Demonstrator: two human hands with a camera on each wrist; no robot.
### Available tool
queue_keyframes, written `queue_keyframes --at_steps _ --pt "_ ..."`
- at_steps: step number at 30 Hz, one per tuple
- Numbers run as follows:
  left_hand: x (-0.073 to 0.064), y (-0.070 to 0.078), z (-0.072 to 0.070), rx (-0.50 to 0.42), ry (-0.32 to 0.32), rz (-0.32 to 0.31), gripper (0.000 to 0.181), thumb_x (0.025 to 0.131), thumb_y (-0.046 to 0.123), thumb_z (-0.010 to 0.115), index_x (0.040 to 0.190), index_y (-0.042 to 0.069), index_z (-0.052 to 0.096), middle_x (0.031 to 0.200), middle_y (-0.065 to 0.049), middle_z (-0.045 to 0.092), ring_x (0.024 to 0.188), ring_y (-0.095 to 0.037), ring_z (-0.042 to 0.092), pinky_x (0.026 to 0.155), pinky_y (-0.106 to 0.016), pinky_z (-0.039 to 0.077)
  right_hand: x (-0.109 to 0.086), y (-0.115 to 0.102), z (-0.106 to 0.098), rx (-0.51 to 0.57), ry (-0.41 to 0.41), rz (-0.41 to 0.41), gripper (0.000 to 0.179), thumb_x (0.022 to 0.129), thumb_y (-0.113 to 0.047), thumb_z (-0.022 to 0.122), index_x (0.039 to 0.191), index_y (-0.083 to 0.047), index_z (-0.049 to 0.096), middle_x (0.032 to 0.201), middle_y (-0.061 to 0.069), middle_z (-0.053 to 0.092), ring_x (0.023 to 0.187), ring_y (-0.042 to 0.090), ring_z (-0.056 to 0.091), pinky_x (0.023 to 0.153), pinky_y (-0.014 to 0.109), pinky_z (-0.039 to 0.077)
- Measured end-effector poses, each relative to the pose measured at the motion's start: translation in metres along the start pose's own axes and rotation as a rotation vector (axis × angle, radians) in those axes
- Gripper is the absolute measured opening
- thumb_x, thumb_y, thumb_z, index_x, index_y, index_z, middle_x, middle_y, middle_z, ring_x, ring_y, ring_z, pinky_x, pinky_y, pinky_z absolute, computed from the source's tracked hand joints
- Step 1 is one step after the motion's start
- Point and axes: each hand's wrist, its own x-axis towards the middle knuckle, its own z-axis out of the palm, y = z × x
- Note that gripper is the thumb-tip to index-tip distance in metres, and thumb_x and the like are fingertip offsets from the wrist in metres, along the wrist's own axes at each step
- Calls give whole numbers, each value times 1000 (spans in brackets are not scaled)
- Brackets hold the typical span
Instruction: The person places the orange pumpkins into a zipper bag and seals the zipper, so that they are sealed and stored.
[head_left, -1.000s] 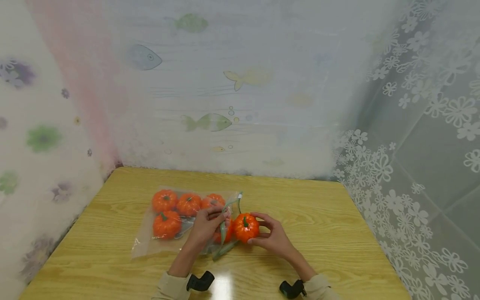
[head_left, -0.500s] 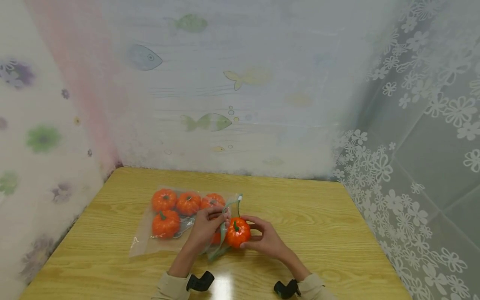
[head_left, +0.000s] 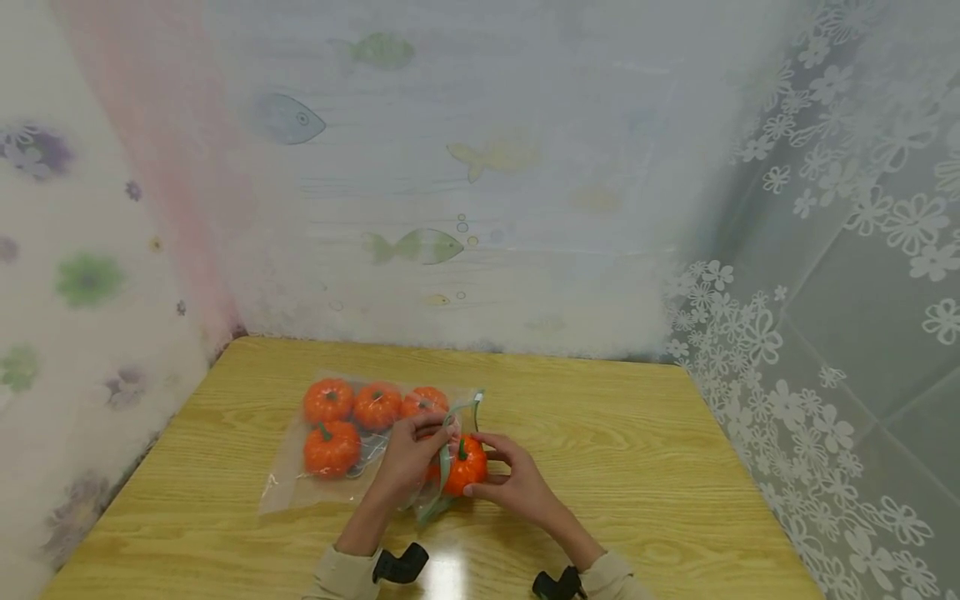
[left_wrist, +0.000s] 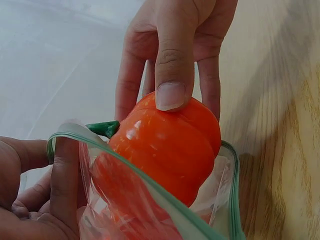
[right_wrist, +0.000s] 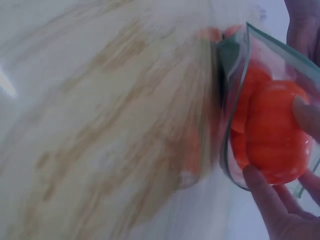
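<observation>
My right hand (head_left: 519, 482) grips a small orange toy pumpkin (head_left: 469, 468) with a green stem, thumb on one side and fingers on the other. The pumpkin sits partly inside the mouth of a clear zip bag (head_left: 281, 493). With my left hand (head_left: 407, 457) I pinch the bag's edge and hold the mouth apart. In the left wrist view the green zip strip (left_wrist: 150, 182) crosses in front of the held pumpkin (left_wrist: 167, 145). Behind it, another pumpkin (right_wrist: 253, 82) shows inside the bag in the right wrist view.
Several more pumpkins (head_left: 332, 448) lie in the bag, which rests flat on the wood-grain table (head_left: 630, 450). A patterned curtain (head_left: 525, 283) stands behind the table's far edge. Black mounts (head_left: 401, 563) sit on both wrists.
My right hand has moved left, carrying the pumpkin from just outside the bag into its mouth. The left hand keeps its hold on the bag's edge.
</observation>
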Motion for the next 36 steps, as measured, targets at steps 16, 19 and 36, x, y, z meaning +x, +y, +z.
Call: queue_keyframes --at_steps 16,19,36 --pt "0 1 0 -43 -15 -13 29 100 4 64 126 -10 62 105 -21 70 80 -17 72 73 -28 62 6 -11 13 -157 125 20 71 83 -3 84 145 4 51 141 25 53 118 44 60 83 38 62" --pt "0 1 0 -52 -23 -24 31 100 4 64 127 -10 61 106 -20 71 80 -16 72 73 -27 61 7 -12 15 -115 114 12 70 84 -1 83 146 5 50 141 26 53 121 44 58 86 43 61" --pt "0 2 -5 8 -42 -12 33 102 8 62 130 -9 61 106 -17 73 85 -16 73 74 -26 61 17 -8 28 -92 43 -56 58 90 7 71 145 1 53 141 23 55 121 43 58 87 32 60"
